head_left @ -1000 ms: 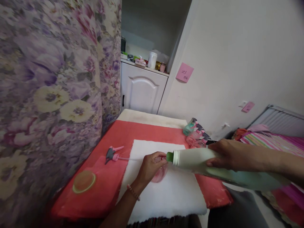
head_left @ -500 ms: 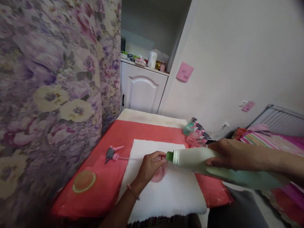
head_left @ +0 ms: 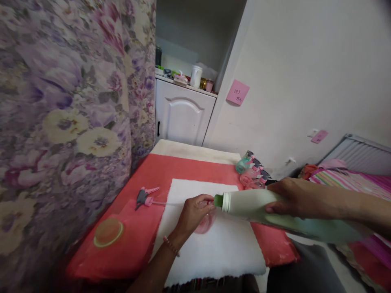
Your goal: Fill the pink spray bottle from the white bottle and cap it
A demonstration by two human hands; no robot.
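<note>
My left hand (head_left: 195, 211) is closed round the neck of a clear pink spray bottle (head_left: 205, 224), which stands on a white towel (head_left: 226, 252). My right hand (head_left: 287, 197) grips a large pale green bottle (head_left: 247, 205), tipped nearly on its side. Its open green mouth points left, right at the top of the pink bottle; whether liquid flows is too small to tell. A grey and pink spray trigger head (head_left: 145, 198) lies left of the towel, its thin tube reaching onto the towel's edge.
Several spray bottles (head_left: 250, 175), green and pink, stand at the table's back right. A round pale-rimmed lid or dish (head_left: 108, 232) lies on the red cloth (head_left: 137, 228) at the left. A floral curtain (head_left: 76, 122) hangs to the left, and a bed (head_left: 351, 179) stands at the right.
</note>
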